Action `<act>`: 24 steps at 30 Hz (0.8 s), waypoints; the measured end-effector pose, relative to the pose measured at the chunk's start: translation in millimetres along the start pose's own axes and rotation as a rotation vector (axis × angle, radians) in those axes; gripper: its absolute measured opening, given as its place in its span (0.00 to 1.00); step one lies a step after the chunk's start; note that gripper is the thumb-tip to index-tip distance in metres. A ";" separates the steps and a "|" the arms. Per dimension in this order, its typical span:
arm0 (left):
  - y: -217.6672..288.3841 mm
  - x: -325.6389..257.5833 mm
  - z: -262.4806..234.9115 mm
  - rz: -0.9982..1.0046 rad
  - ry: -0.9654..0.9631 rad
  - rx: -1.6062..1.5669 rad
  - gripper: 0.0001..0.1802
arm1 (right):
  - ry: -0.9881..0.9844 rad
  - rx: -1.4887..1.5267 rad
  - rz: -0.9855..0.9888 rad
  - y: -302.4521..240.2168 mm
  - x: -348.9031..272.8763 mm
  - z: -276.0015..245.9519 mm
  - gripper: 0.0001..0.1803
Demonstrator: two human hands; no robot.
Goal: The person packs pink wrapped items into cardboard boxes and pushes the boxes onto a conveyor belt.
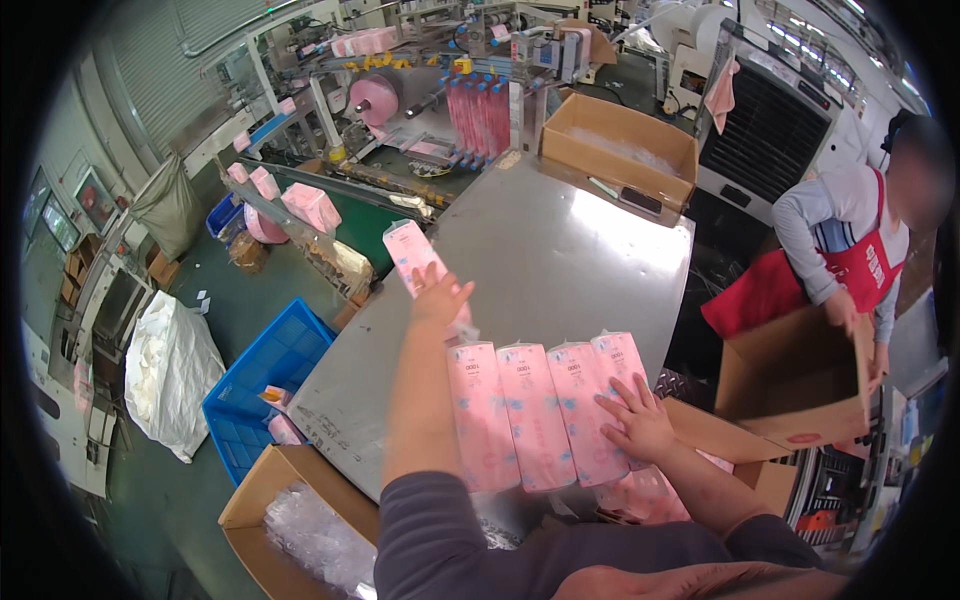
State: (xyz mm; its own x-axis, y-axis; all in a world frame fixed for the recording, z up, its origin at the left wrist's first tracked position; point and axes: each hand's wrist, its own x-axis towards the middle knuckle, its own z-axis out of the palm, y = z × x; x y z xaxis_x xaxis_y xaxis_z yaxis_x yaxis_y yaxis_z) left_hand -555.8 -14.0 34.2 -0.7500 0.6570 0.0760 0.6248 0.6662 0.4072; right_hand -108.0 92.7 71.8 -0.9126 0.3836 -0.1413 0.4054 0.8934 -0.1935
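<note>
My left hand [440,298] reaches forward over the metal table, its fingers round a long pink plastic-wrapped tissue pack [403,245] at the table's left edge. The hand hides the middle of that pack. Side by side in front of me lie several similar packs, among them a leftmost pack [480,420], one beside it [535,420] and a rightmost one [613,352]. Across the right-hand packs my right hand [637,418] lies flat with its fingers spread. Further pink packs [645,495] show below my right forearm, partly hidden.
A co-worker [840,230] in a red apron handles an open carton [790,375] at the right. Another carton [620,135] stands on the table's [560,240] far edge. At left are a blue crate [265,380], a carton of clear film [250,500] and a conveyor [350,225].
</note>
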 end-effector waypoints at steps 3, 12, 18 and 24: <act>-48.0 -68.5 -14.1 0.243 0.055 -0.086 0.18 | 0.028 0.002 -0.009 3.5 0.5 1.7 0.32; -47.5 -329.8 -38.6 -0.024 -0.107 -0.684 0.23 | 0.044 0.164 -0.032 6.1 6.0 16.1 0.34; -94.0 -272.9 25.7 -0.565 -0.260 -1.733 0.27 | 0.051 2.056 0.223 79.6 34.7 76.3 0.29; -75.9 -244.4 60.7 -0.521 -0.301 -1.847 0.30 | -0.248 2.353 0.380 74.0 54.1 77.0 0.26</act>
State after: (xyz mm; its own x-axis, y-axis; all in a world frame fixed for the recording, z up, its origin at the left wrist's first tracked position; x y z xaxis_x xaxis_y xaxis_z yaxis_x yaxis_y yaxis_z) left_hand -406.7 -203.7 -70.5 -0.5761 0.7118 -0.4018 -0.7245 -0.2171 0.6542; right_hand -123.3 161.6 -25.0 -0.8661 0.2190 -0.4493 0.0015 -0.8978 -0.4404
